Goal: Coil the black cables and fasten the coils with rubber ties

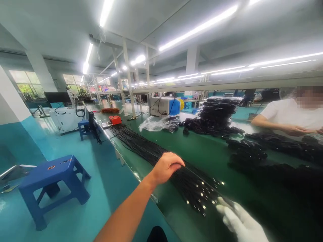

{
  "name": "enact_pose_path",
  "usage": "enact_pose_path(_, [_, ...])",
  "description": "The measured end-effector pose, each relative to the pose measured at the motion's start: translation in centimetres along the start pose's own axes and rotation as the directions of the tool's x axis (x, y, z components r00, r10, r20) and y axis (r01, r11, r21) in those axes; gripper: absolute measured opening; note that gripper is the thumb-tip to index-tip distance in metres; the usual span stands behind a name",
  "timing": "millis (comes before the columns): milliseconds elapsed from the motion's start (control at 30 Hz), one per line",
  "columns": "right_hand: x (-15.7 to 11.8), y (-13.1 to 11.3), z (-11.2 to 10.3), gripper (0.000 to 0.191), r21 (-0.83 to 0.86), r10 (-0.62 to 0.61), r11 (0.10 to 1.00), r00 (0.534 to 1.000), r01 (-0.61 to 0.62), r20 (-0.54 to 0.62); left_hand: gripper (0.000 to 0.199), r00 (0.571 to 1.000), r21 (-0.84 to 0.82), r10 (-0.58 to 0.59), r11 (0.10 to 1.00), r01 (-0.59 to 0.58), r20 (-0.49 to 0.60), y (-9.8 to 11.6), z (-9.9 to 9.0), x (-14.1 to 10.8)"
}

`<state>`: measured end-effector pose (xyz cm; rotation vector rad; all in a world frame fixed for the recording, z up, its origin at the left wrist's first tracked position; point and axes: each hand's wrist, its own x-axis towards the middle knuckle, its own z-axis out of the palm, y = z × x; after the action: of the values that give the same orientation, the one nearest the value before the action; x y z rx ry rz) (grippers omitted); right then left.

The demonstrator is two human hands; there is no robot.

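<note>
A long bundle of black cables (141, 144) lies along the green table, with small shiny connector ends (202, 195) fanned out at its near end. My bare left hand (168, 165) is closed over the bundle, fingers curled around a cable whose length runs on toward the lower right. At that lower right, my right hand (237, 215) in a white glove is closed on the same cable near its end. The exact grip is partly blurred. At the bundle's far end sits a red block-shaped device (115, 120).
Coiled black cables (217, 117) are stacked beyond the table's middle, beside clear plastic bags (156, 124) and a blue-and-white machine (165, 106). Across the table sits a person in a white shirt (280, 114). A blue stool (54, 178) stands on the floor at left.
</note>
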<state>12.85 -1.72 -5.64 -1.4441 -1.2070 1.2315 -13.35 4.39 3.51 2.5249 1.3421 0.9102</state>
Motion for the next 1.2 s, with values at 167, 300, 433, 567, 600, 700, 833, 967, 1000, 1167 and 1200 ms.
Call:
enact_pose_path(167, [-2.4,-2.5,-1.0,0.063,0.490,-0.031,0.778,0.755,-0.393,0.655,0.025,0.956,0.079,0.270,0.957,-0.280,0.118,4.2,1.7,0.9])
enact_pose_path(300, [-3.4,-2.8,-0.9,0.038,0.367,-0.048,0.757,0.514,-0.540,0.856,0.021,0.942,0.067,0.220,0.967,-0.244,0.254,6.1,4.2,1.5])
enact_pose_path(433, [-2.8,-2.0,-0.9,0.036,0.350,-0.053,0.689,0.438,-0.634,0.898,0.016,0.856,-0.150,0.287,0.958,-0.246,0.430,7.5,5.5,1.3])
enact_pose_path(567, [-2.3,-1.3,-0.7,0.036,0.391,-0.153,0.644,0.390,-0.658,0.908,0.017,0.871,-0.240,0.326,0.938,-0.249,0.367,9.0,5.5,2.0])
enact_pose_path(600, [-2.2,-1.2,-0.7,0.037,0.401,-0.187,0.641,0.374,-0.654,0.908,0.017,0.877,-0.248,0.332,0.935,-0.256,0.348,9.3,5.7,2.3])
enact_pose_path(700, [-2.1,-1.1,-1.0,0.039,0.463,-0.283,0.625,0.371,-0.628,0.885,0.019,0.879,-0.227,0.347,0.932,-0.284,0.326,9.2,6.6,2.9])
enact_pose_path(833, [-1.8,-2.5,-3.7,0.034,0.753,-0.430,0.503,0.633,-0.424,0.644,0.024,0.954,0.121,0.155,0.974,-0.191,0.258,6.8,8.4,2.2])
enact_pose_path(967, [-1.1,-4.4,-7.0,0.026,0.893,-0.402,0.431,0.859,-0.127,0.316,0.026,0.972,0.266,0.087,0.953,-0.145,0.219,5.8,9.7,-1.3])
enact_pose_path(1000, [-0.8,-4.6,-7.5,0.026,0.888,-0.381,0.452,0.881,-0.086,0.279,0.025,0.966,0.253,0.120,0.951,-0.179,0.230,6.2,9.9,-2.6])
enact_pose_path(1167, [0.1,-4.6,-7.9,0.027,0.854,-0.288,0.515,0.925,-0.069,0.249,0.022,0.902,0.211,0.401,0.879,-0.429,0.161,9.8,9.9,-7.6])
enact_pose_path(1200, [0.2,-4.4,-7.5,0.027,0.853,-0.272,0.514,0.924,-0.096,0.268,0.022,0.882,0.201,0.451,0.859,-0.471,0.137,10.5,9.4,-7.7])
